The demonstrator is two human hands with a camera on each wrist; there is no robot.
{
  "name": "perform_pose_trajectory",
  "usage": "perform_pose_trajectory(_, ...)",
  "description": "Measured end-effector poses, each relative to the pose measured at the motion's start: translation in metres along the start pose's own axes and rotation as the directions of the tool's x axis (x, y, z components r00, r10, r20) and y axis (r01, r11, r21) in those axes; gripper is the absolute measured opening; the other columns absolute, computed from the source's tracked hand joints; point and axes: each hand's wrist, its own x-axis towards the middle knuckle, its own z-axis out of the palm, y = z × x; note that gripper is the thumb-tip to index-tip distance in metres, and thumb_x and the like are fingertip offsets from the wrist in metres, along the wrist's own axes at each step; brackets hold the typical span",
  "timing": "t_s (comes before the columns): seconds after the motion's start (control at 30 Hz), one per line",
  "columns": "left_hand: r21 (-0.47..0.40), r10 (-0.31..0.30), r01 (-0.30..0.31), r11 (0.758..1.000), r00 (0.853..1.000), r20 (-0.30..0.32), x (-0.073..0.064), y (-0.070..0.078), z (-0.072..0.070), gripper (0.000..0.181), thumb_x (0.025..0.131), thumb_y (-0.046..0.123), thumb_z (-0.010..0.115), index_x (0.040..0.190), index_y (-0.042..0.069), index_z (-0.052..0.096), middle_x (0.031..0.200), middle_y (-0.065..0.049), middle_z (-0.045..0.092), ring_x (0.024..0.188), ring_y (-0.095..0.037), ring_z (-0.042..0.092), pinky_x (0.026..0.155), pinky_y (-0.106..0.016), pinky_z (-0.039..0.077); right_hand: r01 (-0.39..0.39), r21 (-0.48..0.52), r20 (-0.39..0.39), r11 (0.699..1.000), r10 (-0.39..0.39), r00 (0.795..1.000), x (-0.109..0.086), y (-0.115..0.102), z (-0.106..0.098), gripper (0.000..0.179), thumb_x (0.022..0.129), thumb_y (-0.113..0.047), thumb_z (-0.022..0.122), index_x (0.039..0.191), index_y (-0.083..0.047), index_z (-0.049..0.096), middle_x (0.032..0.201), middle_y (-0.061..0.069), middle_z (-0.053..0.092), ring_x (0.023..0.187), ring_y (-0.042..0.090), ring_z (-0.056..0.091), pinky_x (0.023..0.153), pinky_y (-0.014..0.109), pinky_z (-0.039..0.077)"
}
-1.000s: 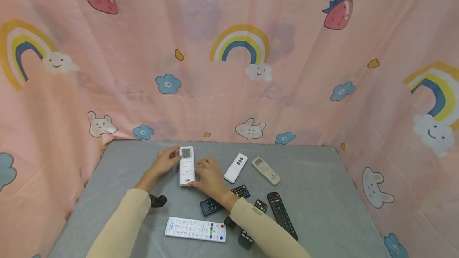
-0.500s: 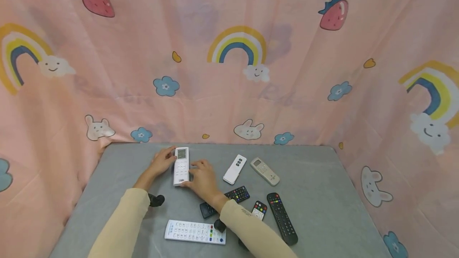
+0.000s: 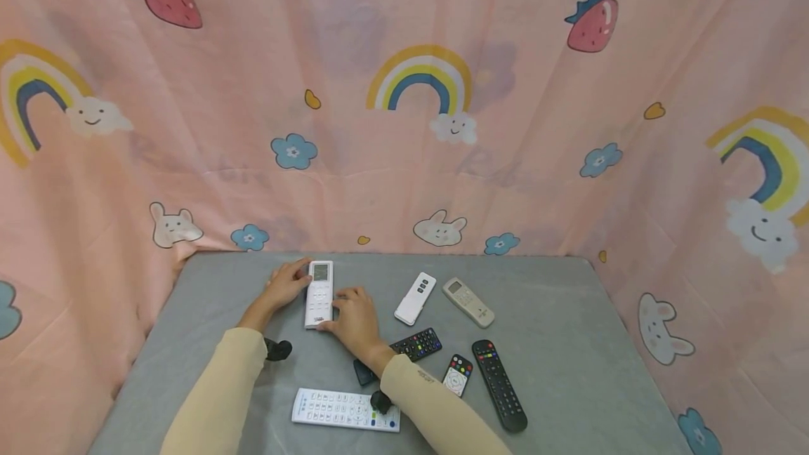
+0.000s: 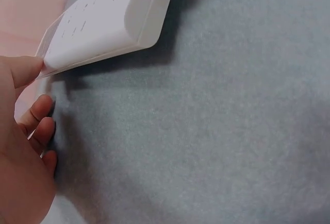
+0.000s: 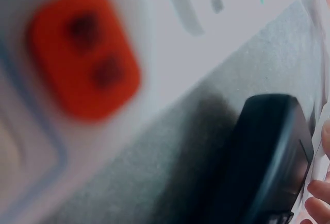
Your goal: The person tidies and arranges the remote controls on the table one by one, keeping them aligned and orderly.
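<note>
In the head view, a white remote (image 3: 319, 295) is below and left of centre, long axis nearly vertical, screen end upward; the left hand (image 3: 282, 288) and right hand (image 3: 357, 320) grip its edges. The left wrist view reveals its thick side. The right wrist view enlarges a red button (image 5: 85, 54), upper left.

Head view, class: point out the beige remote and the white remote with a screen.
Beige remote (image 3: 468, 302), head view: middle of its button face.
White remote with screen (image 3: 319, 295), head view: middle of its front.

Arms (image 3: 215, 388) outstretched, left hand (image 3: 283, 286) farther forward
</note>
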Motion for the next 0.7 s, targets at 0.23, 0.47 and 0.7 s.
perform_pose_trajectory(0.23,0.027,-0.007,0.007,1.0,1.0,-0.007,0.0031,-0.0023,0.0017,0.05,0.102,0.028,0.052,0.15,0.02,0.041,0.116,-0.013,0.054,0.105,-0.032,0.042,0.089,-0.054,0.03,-0.01,-0.02,0.036,1.0,0.011,0.999,-0.0011,-0.0024,-0.0011,0.057,0.067,-0.056,0.082,0.104,-0.013,0.078,0.114,-0.002,0.072,0.109,0.014,0.06,0.089,0.033,0.051)
perform_pose_trajectory(0.47,0.025,-0.007,0.008,1.0,1.0,-0.024,0.0026,-0.0031,0.0025,0.05,0.101,0.028,0.053,0.149,0.021,0.043,0.113,-0.012,0.053,0.101,-0.029,0.04,0.084,-0.048,0.027,-0.029,0.003,0.041,1.0,0.029,0.999,-0.0018,-0.0033,-0.0001,0.056,0.066,-0.054,0.084,0.103,-0.012,0.078,0.105,-0.001,0.074,0.099,0.015,0.064,0.084,0.032,0.053)
perform_pose_trajectory(0.7,0.046,0.005,-0.003,0.999,0.999,-0.045,0.0004,-0.0035,0.0044,0.05,0.101,0.028,0.053,0.149,0.018,0.043,0.114,-0.013,0.055,0.1,-0.03,0.042,0.081,-0.046,0.027,-0.037,0.019,0.067,0.999,0.035,0.997,-0.0009,-0.0021,-0.0004,0.055,0.068,-0.051,0.084,0.104,-0.011,0.077,0.102,0.0,0.075,0.095,0.016,0.067,0.083,0.03,0.055)
